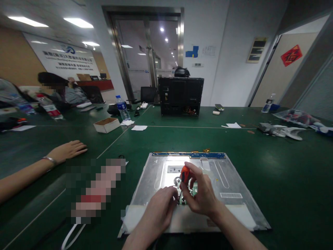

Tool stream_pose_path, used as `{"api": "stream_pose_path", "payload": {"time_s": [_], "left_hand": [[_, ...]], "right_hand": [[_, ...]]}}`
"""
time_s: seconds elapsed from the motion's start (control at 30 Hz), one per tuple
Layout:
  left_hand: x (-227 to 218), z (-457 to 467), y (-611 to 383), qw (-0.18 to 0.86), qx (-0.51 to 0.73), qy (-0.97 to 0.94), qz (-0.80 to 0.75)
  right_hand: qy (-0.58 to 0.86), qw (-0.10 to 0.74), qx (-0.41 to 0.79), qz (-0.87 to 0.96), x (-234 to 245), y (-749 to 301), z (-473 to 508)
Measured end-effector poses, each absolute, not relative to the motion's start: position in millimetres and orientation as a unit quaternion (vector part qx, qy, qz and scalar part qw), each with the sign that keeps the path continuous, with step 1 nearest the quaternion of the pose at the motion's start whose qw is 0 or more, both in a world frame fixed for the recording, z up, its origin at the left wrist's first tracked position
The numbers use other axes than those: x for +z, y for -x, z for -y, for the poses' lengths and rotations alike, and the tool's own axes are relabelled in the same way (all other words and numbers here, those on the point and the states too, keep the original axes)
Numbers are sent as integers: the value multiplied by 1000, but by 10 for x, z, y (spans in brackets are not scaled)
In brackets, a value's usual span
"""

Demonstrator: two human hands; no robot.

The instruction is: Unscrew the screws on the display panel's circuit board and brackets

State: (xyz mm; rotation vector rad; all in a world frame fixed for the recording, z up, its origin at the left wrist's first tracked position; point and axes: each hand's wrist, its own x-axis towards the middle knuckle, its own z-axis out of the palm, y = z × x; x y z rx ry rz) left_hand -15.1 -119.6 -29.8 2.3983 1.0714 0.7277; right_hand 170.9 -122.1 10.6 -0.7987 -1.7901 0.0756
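Note:
A flat silver metal panel [229, 180], the back of a screen with a blue circuit strip along its far edge, lies on the green table [182, 139] right before me. My right hand [201, 194] is closed around an orange-handled screwdriver [185, 173], whose tip points down at the middle of the panel. My left hand [158, 208] is pinched close to the screwdriver's tip, fingers curled on the panel; what it pinches is too small to see.
Another person's arm and open hand [66, 151] rest on the table at left. Farther back stand a small cardboard box [106, 125], a water bottle [122, 107], a black computer case [180, 95] and scattered parts [283, 131] at right. A pixelated patch lies left of the panel.

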Motion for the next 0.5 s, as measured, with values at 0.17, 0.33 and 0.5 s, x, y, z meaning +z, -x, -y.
{"api": "stream_pose_path", "payload": {"time_s": [0.17, 0.33, 0.5], "left_hand": [[-282, 1186, 148, 206, 255, -863, -385], [-275, 1180, 148, 213, 248, -860, -392], [-262, 1188, 142, 220, 258, -858, -385]], "right_hand": [[343, 558, 15, 756, 88, -1699, 1203], [354, 556, 5, 752, 108, -1689, 1203], [338, 551, 8, 763, 137, -1703, 1224]]}}
